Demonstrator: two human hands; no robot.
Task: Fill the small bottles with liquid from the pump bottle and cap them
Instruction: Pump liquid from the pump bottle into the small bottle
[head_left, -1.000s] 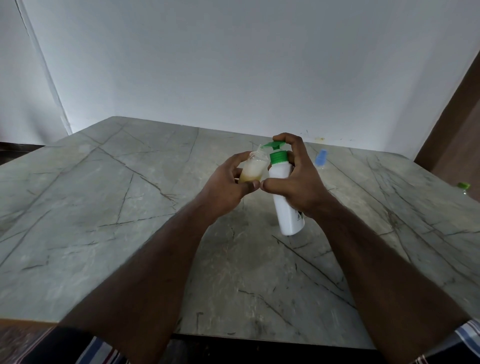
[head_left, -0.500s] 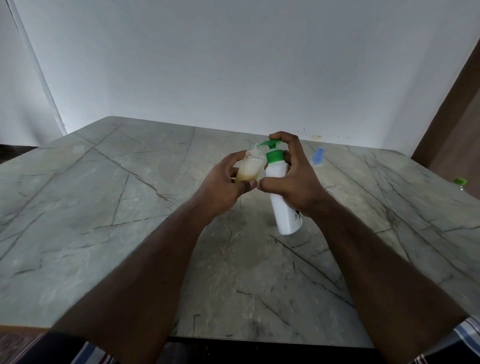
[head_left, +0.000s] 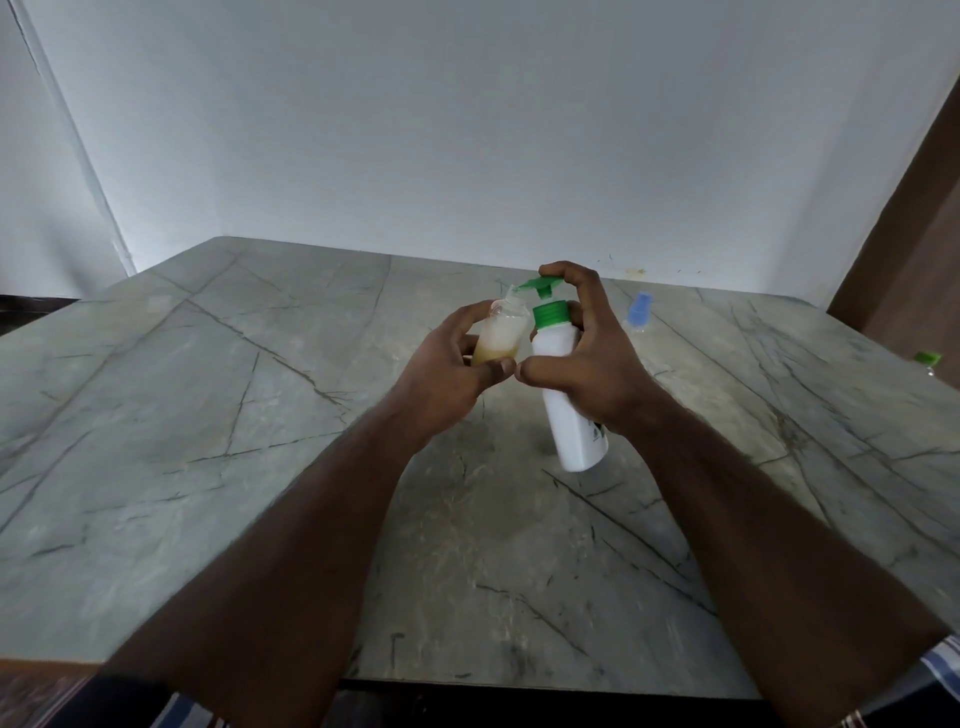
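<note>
As hands grip, small bottle (head_left: 501, 332) part-filled amber, white pump bottle (head_left: 566, 395) alongside

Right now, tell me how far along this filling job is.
Done: none looks capped. In hand: the left hand holds a small clear bottle, partly filled with yellowish liquid, its mouth under the green nozzle of the pump bottle, which the right hand grips, a finger on the pump head. Left: topping up, capping, and a blue-topped bottle behind.
</note>
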